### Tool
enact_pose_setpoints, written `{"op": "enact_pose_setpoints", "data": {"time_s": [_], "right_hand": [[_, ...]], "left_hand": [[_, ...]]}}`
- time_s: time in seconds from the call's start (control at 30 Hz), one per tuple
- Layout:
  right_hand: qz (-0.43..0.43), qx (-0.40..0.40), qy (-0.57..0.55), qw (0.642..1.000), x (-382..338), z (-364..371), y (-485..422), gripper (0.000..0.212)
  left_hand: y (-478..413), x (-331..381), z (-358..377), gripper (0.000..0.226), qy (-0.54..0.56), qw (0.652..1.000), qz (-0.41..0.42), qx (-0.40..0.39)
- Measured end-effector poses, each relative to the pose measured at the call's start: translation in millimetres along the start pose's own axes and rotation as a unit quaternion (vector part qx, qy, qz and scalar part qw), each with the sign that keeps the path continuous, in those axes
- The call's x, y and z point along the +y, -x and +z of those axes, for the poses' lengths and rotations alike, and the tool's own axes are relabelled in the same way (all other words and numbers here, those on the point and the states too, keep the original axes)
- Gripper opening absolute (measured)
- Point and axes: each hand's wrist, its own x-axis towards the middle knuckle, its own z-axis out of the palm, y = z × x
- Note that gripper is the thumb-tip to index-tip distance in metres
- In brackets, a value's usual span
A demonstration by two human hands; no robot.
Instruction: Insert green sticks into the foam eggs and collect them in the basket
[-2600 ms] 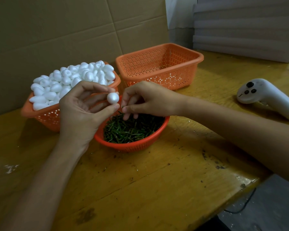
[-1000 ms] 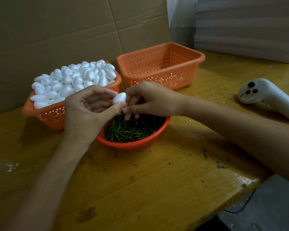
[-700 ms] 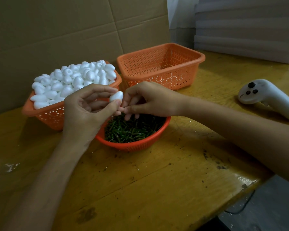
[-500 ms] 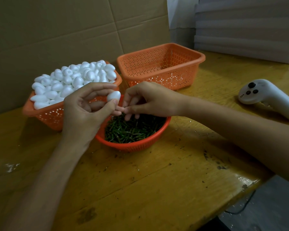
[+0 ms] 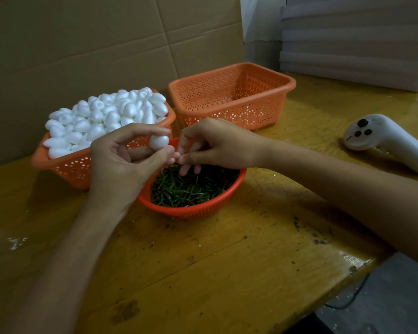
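While left hand [image 5: 121, 165] pinches one foam egg [image 5: 159, 142] between thumb and forefinger, over the far-left rim of the round bowl [image 5: 191, 210], right hand [image 5: 215, 145] sits fingertip to fingertip against it: thumb and index pressed together, other fingers curled down toward the green sticks [image 5: 188, 186] in the bowl. I can't tell if a stick is in that pinch; it's too thin and hidden by fingers. No stick is visible in the egg either. Progress, my read: basically at the start. Collection basket [image 5: 239, 102], behind the bowl, shows nothing inside from this angle, though its near wall hides part of the floor. Supply basket [image 5: 65, 165], on the left, is heaped with plain eggs [image 5: 106, 114], and the bowl is well stocked. So zero finished pieces confirmed, one insertion in hand, whole heap left. Per cycle I reckon: seat stick, drop egg in collection basket, grab another. White controller [image 5: 384, 138] lies on the table [image 5: 227, 261] to the right, well apart from the work.
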Motion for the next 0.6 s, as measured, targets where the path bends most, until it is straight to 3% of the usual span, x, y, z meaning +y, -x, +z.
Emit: {"op": "enact_pose_setpoints", "data": {"time_s": [0.6], "right_hand": [[0.006,0.002,0.014,1.0,-2.2,-0.4,-0.2,0.008]], "left_hand": [[-1.2,0.8,1.7,0.023,0.028,0.999,0.0,0.015]]}}
